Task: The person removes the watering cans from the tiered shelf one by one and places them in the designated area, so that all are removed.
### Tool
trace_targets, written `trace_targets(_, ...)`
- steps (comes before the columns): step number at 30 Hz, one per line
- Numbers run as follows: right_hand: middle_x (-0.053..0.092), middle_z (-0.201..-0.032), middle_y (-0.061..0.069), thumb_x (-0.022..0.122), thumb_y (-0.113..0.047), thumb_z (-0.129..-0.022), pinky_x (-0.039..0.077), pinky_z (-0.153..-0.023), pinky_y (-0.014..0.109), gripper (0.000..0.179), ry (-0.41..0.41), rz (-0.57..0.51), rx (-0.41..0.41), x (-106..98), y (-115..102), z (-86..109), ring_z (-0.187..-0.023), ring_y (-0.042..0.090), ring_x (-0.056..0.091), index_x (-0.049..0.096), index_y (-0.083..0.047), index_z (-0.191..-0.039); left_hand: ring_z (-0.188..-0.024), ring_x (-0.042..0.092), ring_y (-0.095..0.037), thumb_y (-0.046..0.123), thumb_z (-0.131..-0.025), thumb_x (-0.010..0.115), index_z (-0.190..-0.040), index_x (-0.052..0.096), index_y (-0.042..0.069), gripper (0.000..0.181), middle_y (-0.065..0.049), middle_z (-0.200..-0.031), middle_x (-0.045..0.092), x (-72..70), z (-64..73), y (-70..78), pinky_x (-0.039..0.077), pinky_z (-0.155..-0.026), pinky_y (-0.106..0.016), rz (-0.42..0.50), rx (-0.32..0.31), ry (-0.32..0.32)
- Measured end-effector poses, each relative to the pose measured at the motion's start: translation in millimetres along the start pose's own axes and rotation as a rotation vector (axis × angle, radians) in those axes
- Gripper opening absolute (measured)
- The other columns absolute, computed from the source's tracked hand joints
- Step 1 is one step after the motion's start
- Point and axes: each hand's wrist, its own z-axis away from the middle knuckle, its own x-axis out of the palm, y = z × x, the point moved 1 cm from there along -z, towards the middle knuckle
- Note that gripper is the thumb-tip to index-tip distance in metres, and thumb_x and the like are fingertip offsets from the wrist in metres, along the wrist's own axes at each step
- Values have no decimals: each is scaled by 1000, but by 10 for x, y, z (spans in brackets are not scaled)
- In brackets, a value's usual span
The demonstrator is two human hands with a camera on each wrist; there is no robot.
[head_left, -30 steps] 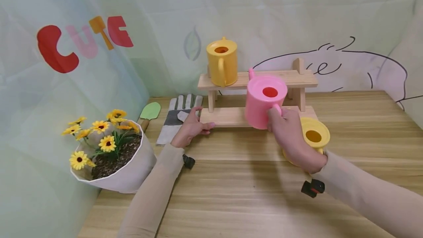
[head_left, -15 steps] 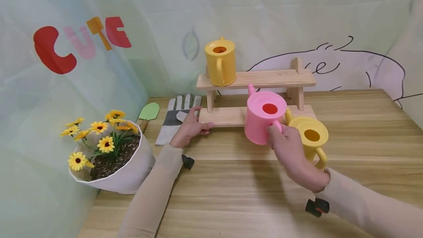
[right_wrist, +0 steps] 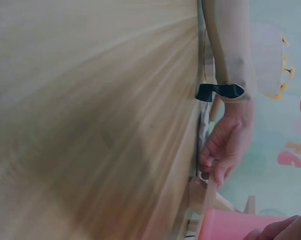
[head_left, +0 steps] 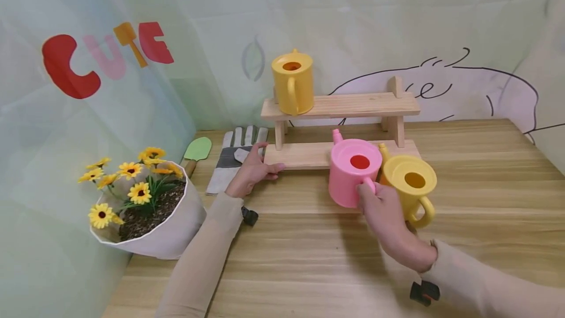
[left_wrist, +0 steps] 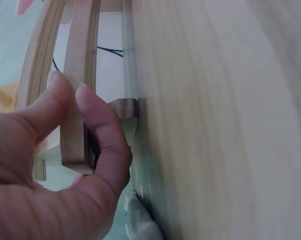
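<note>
My left hand (head_left: pixel 253 171) grips the left end of the lower board of a two-tier wooden shelf (head_left: pixel 300 156); in the left wrist view, thumb and fingers (left_wrist: pixel 106 135) close around the board's end. By its handle, a pink watering can (head_left: pixel 344 183) is held in my right hand (head_left: pixel 390 225), upright in front of the lower board, spout toward the back. A yellow watering can (head_left: pixel 399 193) stands just right of it, partly behind my right hand. Another yellow watering can (head_left: pixel 303 90) sits on the upper board's left end.
Left of the shelf lie a grey-and-white work glove (head_left: pixel 225 173) and a green trowel (head_left: pixel 198 148). A white pot (head_left: pixel 176 232) of yellow flowers stands at the table's left edge. A printed cloth backdrop (head_left: pixel 353 23) hangs behind the shelf.
My right hand has brought the pink watering can down and toward me, from overlapping the upper board to below it in the head view. The left hand keeps its grip on the shelf.
</note>
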Motion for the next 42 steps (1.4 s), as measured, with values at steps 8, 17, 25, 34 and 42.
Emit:
trace_targets(8,47,-57,-4,50,-25,-113,32,-47,25,48,-19,3,4,5,97,23,-52,15,40,50,-12,-67,-72,72,-13,3,-97,82,-170,20,13,97,-18,-118,60,-5,1,-6,63,-64,-19,17,-5,-8)
trace_targets(17,48,-59,-2,51,-25,-113,34,-48,25,46,-41,-9,23,33,224,-14,-56,17,43,52,-11,-69,-69,71,-11,2,-97,82,-170,21,13,96,-17,-115,58,5,-1,-12,63,-63,-19,13,5,-1)
trace_targets(25,48,-60,0,50,-25,-112,34,-49,25,43,-33,21,12,56,262,-3,-58,18,43,53,-10,-72,-68,71,-11,2,-96,82,-170,21,13,96,-17,-115,59,5,5,-7,62,-62,-19,20,11,-5)
trace_targets(34,50,-61,1,55,-32,-111,35,-44,30,46,-36,9,-32,62,506,-135,-55,20,44,57,-11,-71,-66,69,-9,2,-97,82,-169,21,13,95,-17,-115,59,4,-4,-13,62,-61,-18,24,11,-4)
trace_targets(42,49,-58,-1,53,-24,-108,35,-45,26,45,0,46,10,91,417,-35,-53,16,44,54,-12,-65,-66,70,-10,3,-97,82,-170,21,13,96,-16,-115,58,3,2,-9,62,-62,-19,15,4,-2)
